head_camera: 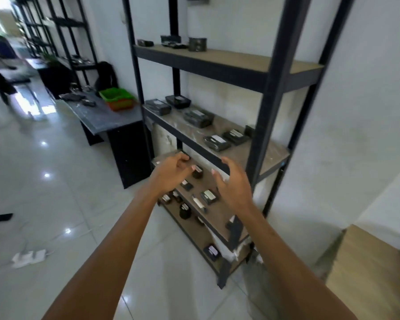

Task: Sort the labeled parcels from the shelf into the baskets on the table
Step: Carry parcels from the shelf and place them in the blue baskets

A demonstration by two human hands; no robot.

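Observation:
A black metal shelf unit [270, 72] with wooden boards stands before me. Several dark parcels with white labels lie on its boards, such as one [216, 142] on the middle board and one [208, 196] on the board below. My left hand [173, 172] and my right hand [232, 183] reach toward the lower board, both with loosely curled fingers and holding nothing. Stacked green and orange baskets [117, 98] sit on a grey table [106, 116] to the left of the shelf.
A few dark items lie on the table beside the baskets. More black racks [62, 31] line the wall farther back. A dark flat object [0, 217] and white scraps [28, 257] lie on the glossy tiled floor. A wooden surface [367, 269] is at lower right.

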